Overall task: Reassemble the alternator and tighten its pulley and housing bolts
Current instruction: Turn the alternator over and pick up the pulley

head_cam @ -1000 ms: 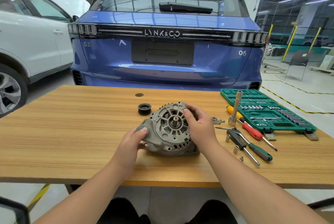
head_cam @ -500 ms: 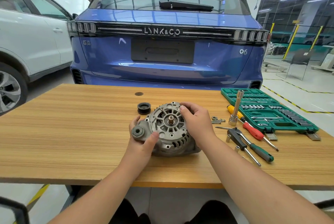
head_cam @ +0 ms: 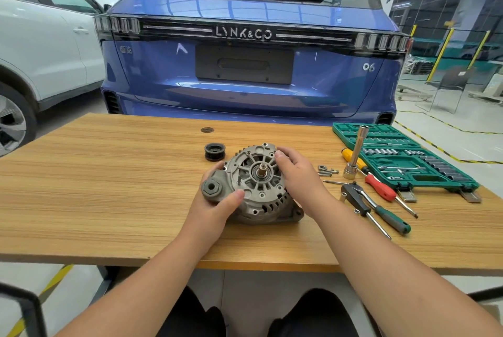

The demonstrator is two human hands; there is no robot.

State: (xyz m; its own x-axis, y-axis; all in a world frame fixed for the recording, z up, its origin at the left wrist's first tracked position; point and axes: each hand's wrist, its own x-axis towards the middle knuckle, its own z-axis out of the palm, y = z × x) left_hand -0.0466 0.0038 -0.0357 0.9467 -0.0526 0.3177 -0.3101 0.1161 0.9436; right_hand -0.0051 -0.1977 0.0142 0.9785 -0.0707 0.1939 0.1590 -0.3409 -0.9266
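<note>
The grey cast-aluminium alternator [head_cam: 258, 187] lies shaft-up, mid-table, on the wood-grain laminate table [head_cam: 109, 187]. The left hand [head_cam: 215, 208] grips its near-left lug, thumb pressed on the ribbed face. The right hand [head_cam: 296, 176] cups the right rim, fingers curled over it. The black grooved pulley [head_cam: 214, 151] stands just behind-left, apart. Loose steel bolts [head_cam: 328, 172], a chrome socket extension [head_cam: 355, 155], screwdrivers [head_cam: 381, 189] and the green socket case [head_cam: 408, 157] lie right.

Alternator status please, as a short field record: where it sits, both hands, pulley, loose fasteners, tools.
alternator: on the table, shaft end up, shaft bare
left hand: holds near-left housing edge
right hand: curled over far-right rim
pulley: off, on table behind alternator
bolts: loose, right of alternator
ratchet: on table, right
socket set: open, far right
</note>
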